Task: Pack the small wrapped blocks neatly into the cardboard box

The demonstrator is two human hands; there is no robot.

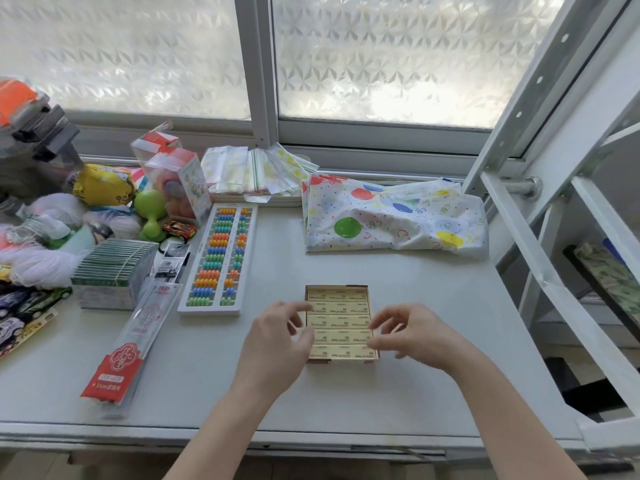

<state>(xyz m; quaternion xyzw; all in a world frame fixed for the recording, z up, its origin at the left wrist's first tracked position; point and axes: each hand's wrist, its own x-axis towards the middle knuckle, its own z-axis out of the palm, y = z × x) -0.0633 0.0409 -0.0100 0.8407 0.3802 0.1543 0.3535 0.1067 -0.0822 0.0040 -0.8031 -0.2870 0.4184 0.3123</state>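
Observation:
A small open cardboard box (365,286) sits on the grey table in front of me. Several pale yellow wrapped blocks (341,320) lie flat inside it in tidy rows and fill it. My left hand (277,337) hovers at the box's left edge, fingers apart and curled, holding nothing. My right hand (412,332) hovers at the right edge, fingers spread over the blocks, also holding nothing. The hands cover parts of both sides of the box.
A white abacus (221,259) with coloured beads lies left of the box. A long red-and-clear ruler pack (131,344) and a stack of green-edged boxes (112,271) lie farther left, beside toys. A balloon-print bag (394,216) lies behind. A metal shelf frame (554,202) stands right.

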